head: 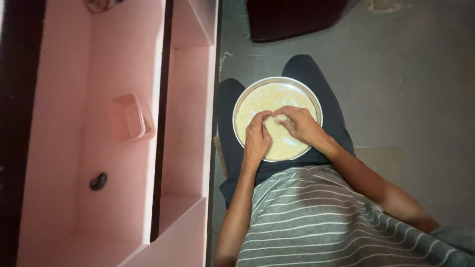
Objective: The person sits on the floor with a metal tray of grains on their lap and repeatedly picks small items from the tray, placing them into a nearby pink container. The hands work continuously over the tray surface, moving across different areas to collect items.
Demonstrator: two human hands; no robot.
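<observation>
Round metal plate (240,106) of pale grainy rice on lap; left hand (257,138) and right hand (302,126) fingers curled, pinching a small heap (279,120).

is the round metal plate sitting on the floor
No, the round metal plate of pale grains rests on the person's lap, with the left hand and right hand in the grains.

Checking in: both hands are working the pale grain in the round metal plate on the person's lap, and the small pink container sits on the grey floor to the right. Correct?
One detail is wrong. The small pink container sits on the pink shelf to the left, not on the grey floor to the right. The head view shows it. The rest holds: left hand and right hand are in the grain on the round metal plate.
</observation>
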